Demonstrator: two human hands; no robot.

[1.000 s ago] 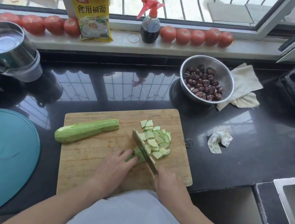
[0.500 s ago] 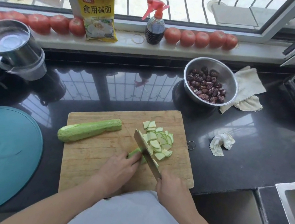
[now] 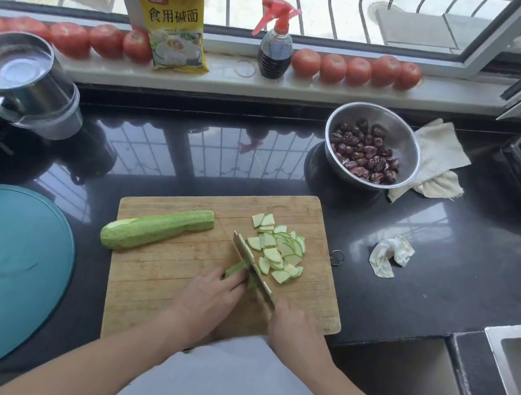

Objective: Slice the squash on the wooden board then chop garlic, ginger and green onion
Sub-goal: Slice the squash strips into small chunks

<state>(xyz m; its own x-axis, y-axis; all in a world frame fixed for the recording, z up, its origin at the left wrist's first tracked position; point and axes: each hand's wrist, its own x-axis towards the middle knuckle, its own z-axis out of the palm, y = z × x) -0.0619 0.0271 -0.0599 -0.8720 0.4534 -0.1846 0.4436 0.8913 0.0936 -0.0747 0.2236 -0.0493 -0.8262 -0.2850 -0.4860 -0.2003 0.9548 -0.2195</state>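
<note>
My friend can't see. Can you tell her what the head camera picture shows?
A person slices squash on a wooden board: the right hand holds a knife, the left hand steadies the piece being cut. Slices pile beside the blade; another squash piece waits.

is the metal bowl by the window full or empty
Partly full. The metal bowl holds a heap of dark red dates across its bottom, with bare steel wall showing above them.

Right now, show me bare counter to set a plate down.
Free: dark counter between the steel pot and the bowl of dates; also right of the crumpled cloth. Crowded: the wooden board, with squash, slices, knife and both hands.
</note>
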